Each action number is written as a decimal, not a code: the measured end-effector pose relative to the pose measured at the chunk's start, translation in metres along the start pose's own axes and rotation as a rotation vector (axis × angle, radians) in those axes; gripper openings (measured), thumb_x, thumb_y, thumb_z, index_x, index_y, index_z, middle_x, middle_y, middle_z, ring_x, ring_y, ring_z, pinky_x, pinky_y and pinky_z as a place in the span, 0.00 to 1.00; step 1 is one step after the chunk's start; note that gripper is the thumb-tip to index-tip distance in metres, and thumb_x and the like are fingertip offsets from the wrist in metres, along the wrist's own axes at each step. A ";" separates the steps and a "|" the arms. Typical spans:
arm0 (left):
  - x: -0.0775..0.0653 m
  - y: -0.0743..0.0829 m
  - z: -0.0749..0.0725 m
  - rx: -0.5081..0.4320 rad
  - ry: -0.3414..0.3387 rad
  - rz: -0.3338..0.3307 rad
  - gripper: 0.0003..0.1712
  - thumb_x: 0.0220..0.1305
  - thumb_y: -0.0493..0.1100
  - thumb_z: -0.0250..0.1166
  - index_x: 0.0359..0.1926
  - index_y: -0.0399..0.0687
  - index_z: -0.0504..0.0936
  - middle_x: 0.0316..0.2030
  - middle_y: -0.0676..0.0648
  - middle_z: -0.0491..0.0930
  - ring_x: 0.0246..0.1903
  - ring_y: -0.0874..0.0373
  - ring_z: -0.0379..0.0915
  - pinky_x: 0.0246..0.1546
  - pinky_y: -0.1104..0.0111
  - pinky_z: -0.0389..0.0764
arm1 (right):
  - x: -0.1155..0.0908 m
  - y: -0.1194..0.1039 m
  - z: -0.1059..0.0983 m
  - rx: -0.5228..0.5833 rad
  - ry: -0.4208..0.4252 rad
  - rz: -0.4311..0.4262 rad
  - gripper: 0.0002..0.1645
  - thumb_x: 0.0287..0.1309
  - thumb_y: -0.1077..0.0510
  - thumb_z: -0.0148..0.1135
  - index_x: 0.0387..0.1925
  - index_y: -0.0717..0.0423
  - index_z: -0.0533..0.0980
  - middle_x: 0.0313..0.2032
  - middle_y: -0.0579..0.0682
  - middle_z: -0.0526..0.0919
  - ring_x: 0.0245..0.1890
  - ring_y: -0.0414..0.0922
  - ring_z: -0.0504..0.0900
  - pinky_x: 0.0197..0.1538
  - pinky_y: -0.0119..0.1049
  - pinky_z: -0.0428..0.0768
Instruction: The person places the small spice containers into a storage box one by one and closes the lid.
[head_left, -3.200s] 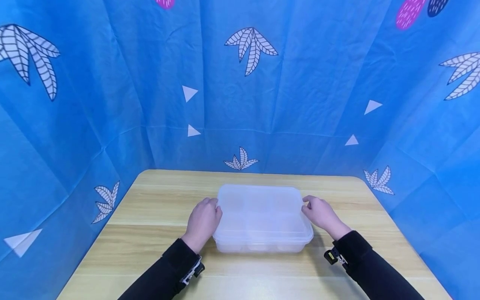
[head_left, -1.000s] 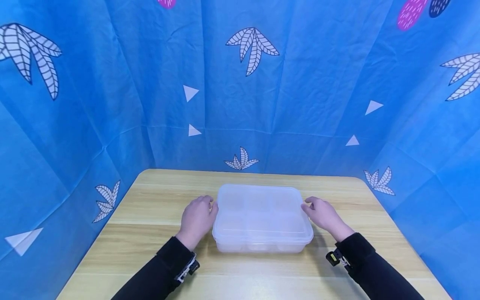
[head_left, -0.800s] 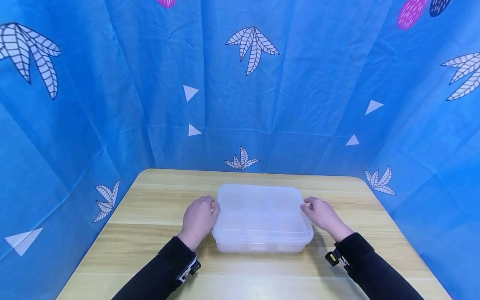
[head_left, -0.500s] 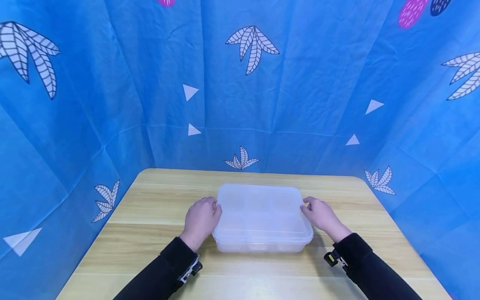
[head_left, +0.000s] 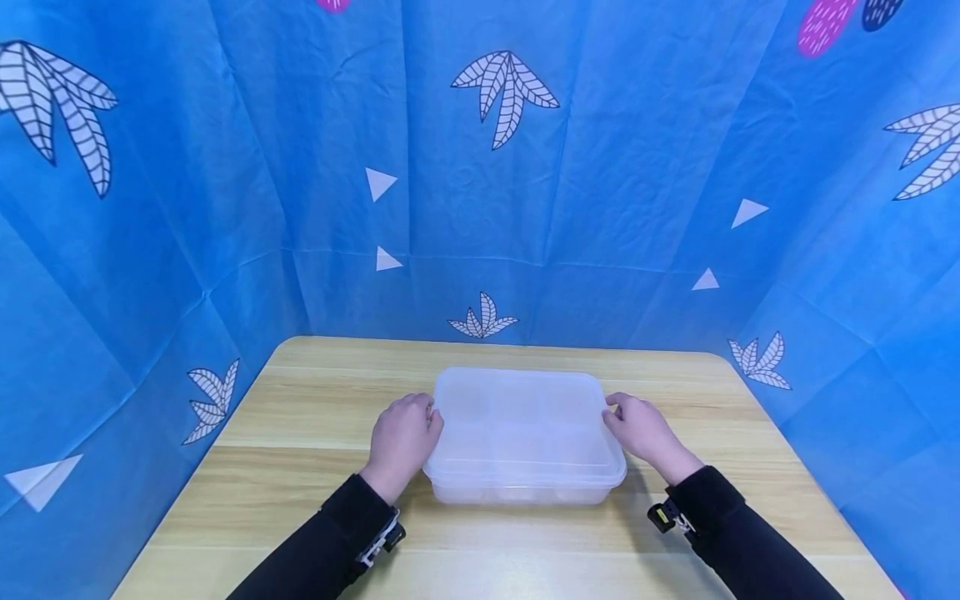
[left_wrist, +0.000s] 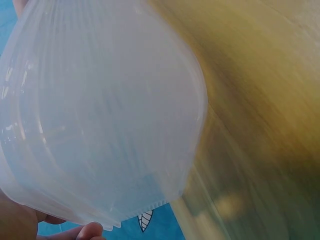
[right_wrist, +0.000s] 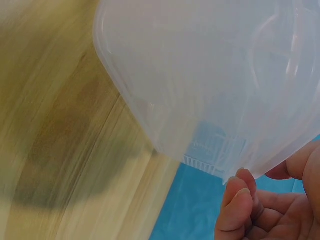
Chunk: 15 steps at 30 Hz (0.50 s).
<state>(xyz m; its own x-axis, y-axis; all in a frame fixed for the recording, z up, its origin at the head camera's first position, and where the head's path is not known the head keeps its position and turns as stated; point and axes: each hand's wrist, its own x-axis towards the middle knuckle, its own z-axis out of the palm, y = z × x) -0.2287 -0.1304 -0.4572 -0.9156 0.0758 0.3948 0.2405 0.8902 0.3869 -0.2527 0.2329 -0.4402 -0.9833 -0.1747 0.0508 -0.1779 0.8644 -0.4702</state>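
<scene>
A clear, frosted plastic food container (head_left: 525,425) with a flat lid sits at the middle of the wooden table. My left hand (head_left: 403,437) grips its left side by the rim, thumb along the lid edge. Opposite it, my right hand (head_left: 643,429) pinches the right rim between thumb and curled fingers. The left wrist view shows fingertips (left_wrist: 90,231) under the rim of the container (left_wrist: 115,100). In the right wrist view, the fingers (right_wrist: 235,207) curl beneath the rim of the container (right_wrist: 190,75). Faint compartment lines show through the lid.
The light wooden table (head_left: 300,500) has rounded back corners. A blue patterned curtain (head_left: 480,200) surrounds it at the back and both sides. Black sleeves (head_left: 322,542) with small wrist cameras cover the forearms.
My left hand has come slightly right, its thumb nearer the container's rim than a second ago. The right hand has barely shifted, and the container stays about where it was.
</scene>
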 end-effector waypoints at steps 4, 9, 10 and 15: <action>-0.001 0.000 0.000 0.003 0.006 0.004 0.09 0.65 0.40 0.63 0.34 0.37 0.84 0.21 0.50 0.73 0.21 0.56 0.67 0.24 0.64 0.73 | -0.001 0.000 0.000 0.006 -0.006 0.003 0.25 0.70 0.59 0.53 0.58 0.76 0.72 0.25 0.49 0.77 0.24 0.43 0.74 0.33 0.41 0.76; -0.002 -0.001 0.001 0.000 0.014 0.004 0.09 0.65 0.40 0.63 0.36 0.36 0.85 0.23 0.49 0.75 0.22 0.56 0.68 0.25 0.64 0.75 | -0.001 -0.001 0.001 0.014 -0.003 0.000 0.24 0.70 0.59 0.53 0.58 0.76 0.72 0.23 0.49 0.75 0.22 0.43 0.73 0.31 0.40 0.75; -0.002 -0.001 0.001 -0.001 0.013 0.003 0.10 0.65 0.40 0.63 0.36 0.36 0.85 0.23 0.48 0.75 0.22 0.56 0.69 0.25 0.63 0.75 | -0.001 -0.001 0.001 0.015 -0.004 0.000 0.24 0.70 0.59 0.53 0.58 0.76 0.72 0.23 0.49 0.75 0.22 0.43 0.73 0.31 0.40 0.74; -0.004 -0.001 0.003 0.008 0.024 0.007 0.11 0.65 0.40 0.62 0.38 0.35 0.85 0.28 0.45 0.81 0.27 0.52 0.76 0.30 0.59 0.80 | -0.002 -0.001 0.001 0.013 -0.008 -0.002 0.25 0.70 0.59 0.53 0.58 0.77 0.71 0.22 0.48 0.75 0.21 0.43 0.72 0.30 0.39 0.74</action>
<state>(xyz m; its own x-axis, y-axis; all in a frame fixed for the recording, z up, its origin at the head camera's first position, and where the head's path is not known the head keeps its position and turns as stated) -0.2266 -0.1302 -0.4620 -0.9061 0.0710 0.4172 0.2437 0.8935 0.3772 -0.2505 0.2317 -0.4410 -0.9826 -0.1803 0.0451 -0.1795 0.8580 -0.4812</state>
